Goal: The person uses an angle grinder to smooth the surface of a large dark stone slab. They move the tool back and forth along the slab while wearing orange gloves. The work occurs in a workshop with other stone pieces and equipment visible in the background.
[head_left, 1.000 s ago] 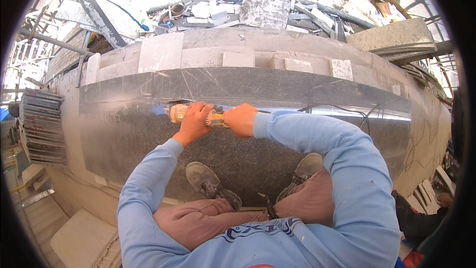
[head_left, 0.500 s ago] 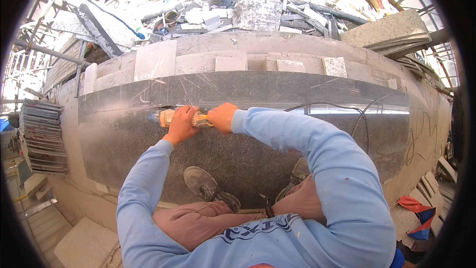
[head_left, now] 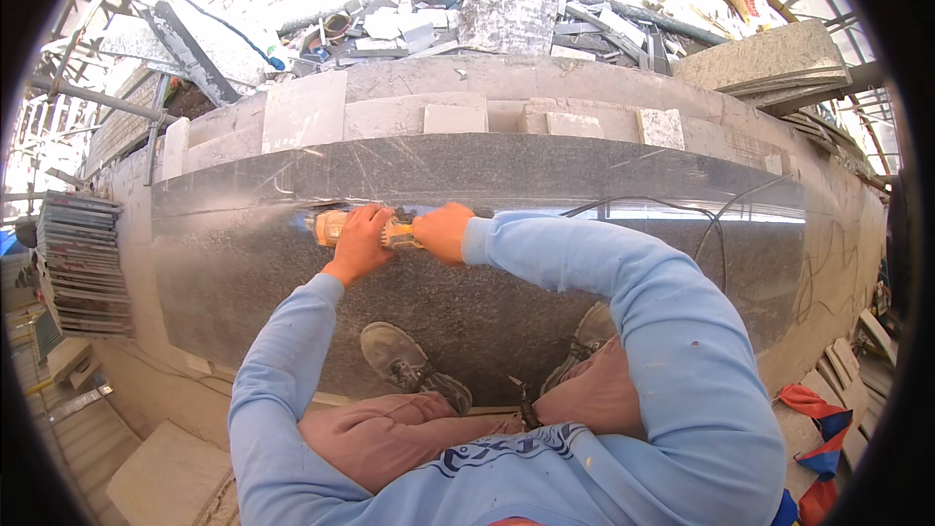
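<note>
Left hand [head_left: 360,239] is wrapping around the yellow angle grinder [head_left: 329,228] just behind its head, while the right hand [head_left: 443,232] is grasping its rear end; neither is letting go. The grinder is sitting over the dark stone slab [head_left: 487,297], nearer the slab's left edge than its right, and closer to the far edge than the near one. Pale dust [head_left: 243,219] is streaming toward the left edge. Doing this well probably means holding an even pressure, following the straight line, and keeping the black cable [head_left: 672,201] clear of the working end. The grinder's head is pointing left, its long axis running roughly parallel to the slab's long edges.
</note>
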The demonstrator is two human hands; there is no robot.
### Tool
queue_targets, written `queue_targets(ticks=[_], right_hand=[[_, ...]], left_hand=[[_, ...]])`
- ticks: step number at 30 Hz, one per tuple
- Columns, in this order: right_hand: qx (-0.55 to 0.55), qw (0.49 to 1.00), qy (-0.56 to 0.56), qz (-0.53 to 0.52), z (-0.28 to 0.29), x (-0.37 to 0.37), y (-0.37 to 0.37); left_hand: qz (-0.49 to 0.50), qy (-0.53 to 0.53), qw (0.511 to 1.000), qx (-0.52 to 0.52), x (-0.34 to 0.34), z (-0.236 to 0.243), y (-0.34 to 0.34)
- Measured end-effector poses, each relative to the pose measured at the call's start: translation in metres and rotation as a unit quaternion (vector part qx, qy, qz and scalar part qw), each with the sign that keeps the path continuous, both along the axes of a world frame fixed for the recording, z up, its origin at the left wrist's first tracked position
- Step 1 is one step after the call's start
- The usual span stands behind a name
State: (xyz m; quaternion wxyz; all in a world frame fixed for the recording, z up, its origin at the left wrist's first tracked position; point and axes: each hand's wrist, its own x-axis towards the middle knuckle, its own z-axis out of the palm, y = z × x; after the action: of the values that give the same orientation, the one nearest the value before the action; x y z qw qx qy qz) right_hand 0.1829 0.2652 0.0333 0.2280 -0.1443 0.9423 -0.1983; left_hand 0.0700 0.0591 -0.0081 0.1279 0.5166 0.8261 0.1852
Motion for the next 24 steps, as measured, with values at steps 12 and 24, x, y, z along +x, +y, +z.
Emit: queue_targets(ticks=[12,24], right_hand=[[0.016,0.998,-0.050,-0.020,0.032,0.022,0.017],[0.018,0.999,-0.042,-0.010,0.019,-0.005,0.004]], left_hand=[[-0.024,-0.002,0.999,0.038,0.022,0.010,0.017],[-0.005,-0.001,1.000,0.012,-0.003,-0.002,0.001]])
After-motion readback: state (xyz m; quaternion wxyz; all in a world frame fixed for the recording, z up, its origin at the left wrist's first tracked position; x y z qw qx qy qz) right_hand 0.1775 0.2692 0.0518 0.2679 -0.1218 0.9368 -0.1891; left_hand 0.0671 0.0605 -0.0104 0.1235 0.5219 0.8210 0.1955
